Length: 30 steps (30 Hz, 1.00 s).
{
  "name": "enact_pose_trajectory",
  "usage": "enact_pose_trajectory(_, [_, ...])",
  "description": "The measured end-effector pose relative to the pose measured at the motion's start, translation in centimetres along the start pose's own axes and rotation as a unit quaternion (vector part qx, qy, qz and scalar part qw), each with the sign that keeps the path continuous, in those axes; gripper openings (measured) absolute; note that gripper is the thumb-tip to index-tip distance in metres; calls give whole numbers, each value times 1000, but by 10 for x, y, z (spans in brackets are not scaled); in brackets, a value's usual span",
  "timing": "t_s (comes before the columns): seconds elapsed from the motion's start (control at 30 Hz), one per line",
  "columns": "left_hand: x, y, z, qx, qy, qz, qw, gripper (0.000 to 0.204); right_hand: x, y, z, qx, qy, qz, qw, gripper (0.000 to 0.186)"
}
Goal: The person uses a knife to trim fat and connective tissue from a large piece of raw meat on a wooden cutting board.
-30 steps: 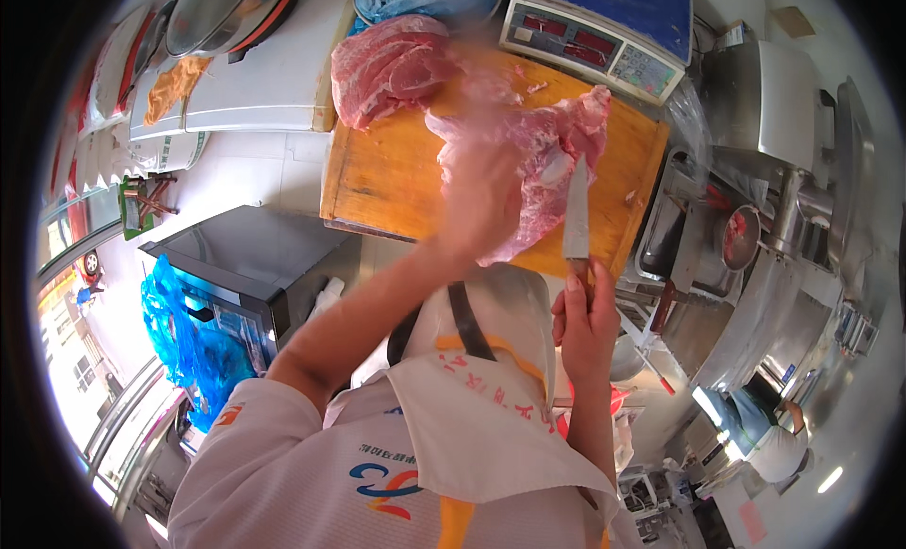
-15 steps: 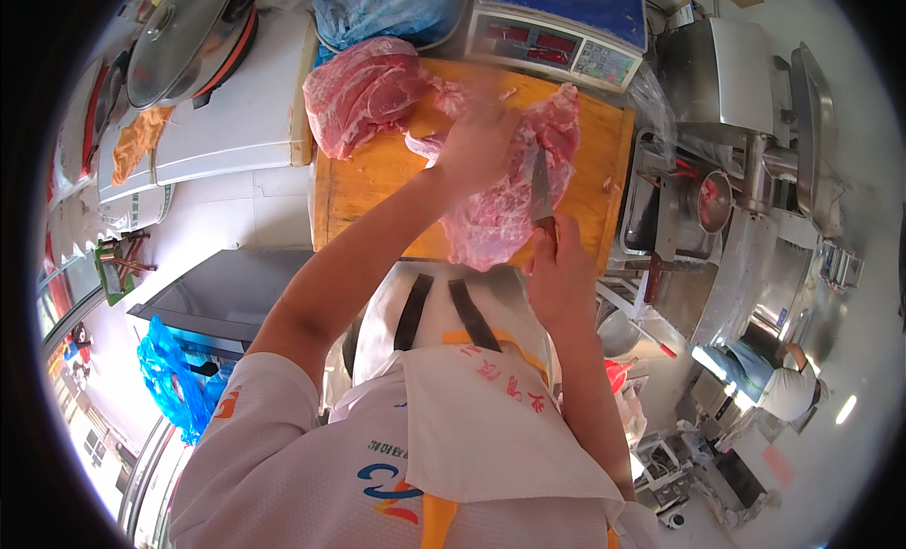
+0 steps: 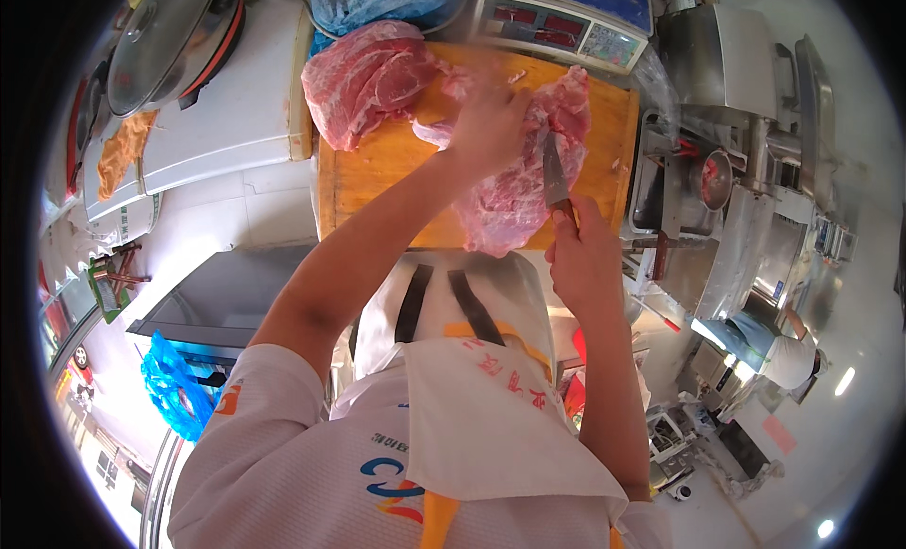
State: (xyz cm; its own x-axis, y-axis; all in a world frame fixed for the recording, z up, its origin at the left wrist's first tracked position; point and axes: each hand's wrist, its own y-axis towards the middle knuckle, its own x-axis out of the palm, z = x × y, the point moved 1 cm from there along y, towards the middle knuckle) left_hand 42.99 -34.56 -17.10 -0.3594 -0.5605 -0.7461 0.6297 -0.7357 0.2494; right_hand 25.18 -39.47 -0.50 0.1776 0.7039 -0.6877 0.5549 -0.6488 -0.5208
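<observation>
A slab of raw meat (image 3: 500, 204) lies on the wooden cutting board (image 3: 387, 195). My left hand (image 3: 491, 129) is on its upper left part, fingers bent and gripping the meat; the far fingers are blurred. In my right hand (image 3: 587, 256) is a knife (image 3: 555, 171), held by its brown handle at the meat's right side. The blade points away from me and lies against the meat, its tip near the left hand's fingers. A second, larger chunk of raw meat (image 3: 368, 82) sits at the board's far left, untouched by either hand.
Behind the board stand a weighing scale (image 3: 557, 30) and a basin with blue plastic (image 3: 382, 3). A lidded pan (image 3: 160, 49) is on the white surface at left. Metal trays (image 3: 651, 162) and a round strainer (image 3: 710, 179) are on the right. Another person (image 3: 788, 362) is at far right.
My right hand and the knife have moved right and slightly away from me, and the blade is tilted more. The left hand stays on the meat, shifted slightly right. The view has shifted a little.
</observation>
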Motion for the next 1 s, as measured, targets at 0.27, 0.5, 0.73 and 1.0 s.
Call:
enact_pose_trajectory(0.27, [4, 5, -17, -3, 11, 17, 1000, 43, -15, -22, -17, 41, 1, -63, 997, 32])
enact_pose_trajectory(0.5, [2, 5, -10, -10, -14, -9, 1000, 44, 4, -28, -4, 53, -26, -57, 997, 35])
enact_pose_trajectory(0.73, [-31, -12, -26, 0, -101, 11, 995, 30, -9, -66, 14, 78, 103, -77, 989, 37])
enact_pose_trajectory(1.0, [-53, -112, 1, -82, -125, 34, 988, 27, 9, -76, 46, 69, 199, -72, 975, 39])
